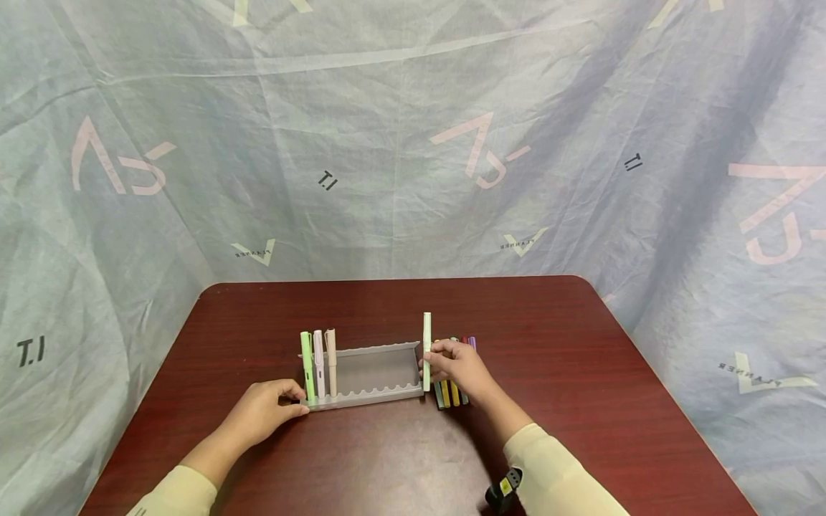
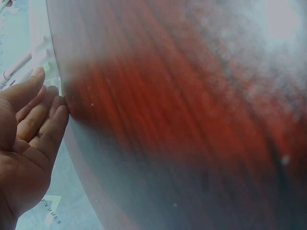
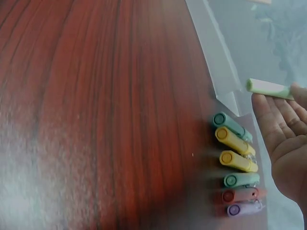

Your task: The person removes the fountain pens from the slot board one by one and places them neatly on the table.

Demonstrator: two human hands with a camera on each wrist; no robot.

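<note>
Three capped pens stand in your grey scalloped pen rack [image 1: 377, 369], all bunched at its left end: lime-green pen [image 1: 307, 365], pale lilac pen [image 1: 319, 364], beige pen [image 1: 332, 364]. Slots to their right are bare. Your right hand [image 1: 459, 365] has a pale green pen [image 1: 426, 333] pinched between thumb and fingers, near upright, just beside the rack's right end; can't tell if it touches the rack. Your left hand [image 1: 261, 410] has thumb and fingers apart, fingers nearly straight, tips against the rack's left front corner. Six more pens lie side by side on the dark red wood-grain table [image 1: 361, 459], right of the rack, partly hidden by your right hand in the head view; right wrist view gives one teal-green pen [image 3: 232, 126], two yellow pens [image 3: 234, 140], one mint pen [image 3: 242, 180], one red pen [image 3: 243, 195], one purple pen [image 3: 245, 209]. Total pens: ten. Can't read any brand on them. Grey curtain [image 1: 387, 86] carries mirrored "PLANNER" three times in the head view, black "T.I" lettering three times, plus big pink characters. Black device [image 1: 503, 491] at your right sleeve [image 1: 548, 466] has a yellow label, too small to read.
</note>
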